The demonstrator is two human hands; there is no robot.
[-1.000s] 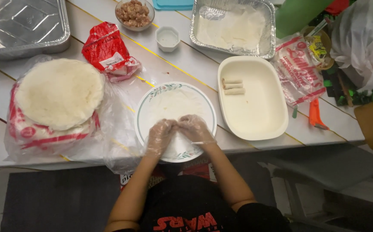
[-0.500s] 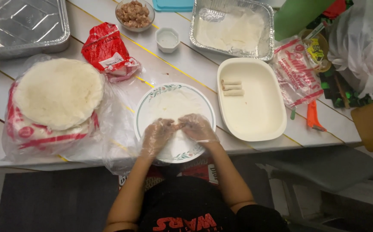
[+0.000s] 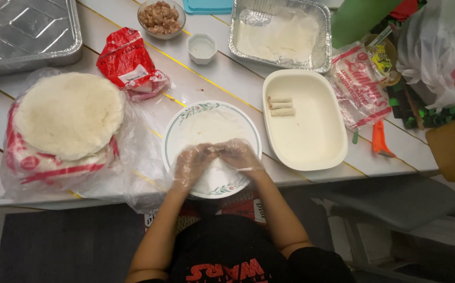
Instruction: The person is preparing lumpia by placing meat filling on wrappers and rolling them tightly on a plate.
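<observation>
Both gloved hands, left hand (image 3: 192, 165) and right hand (image 3: 239, 155), grip pinched together on the thin wrapper (image 3: 206, 131) over the plate (image 3: 178, 128). Squeeze too hard and that sheet looks likely to tear; finished rolls (image 3: 281, 105) sit up-right of the grip.

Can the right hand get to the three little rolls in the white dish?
Probably yes. The right hand is on the wrapper on the plate, and the white dish sits right beside that plate on its side. Nothing lies between the hand and the three rolls.
</observation>
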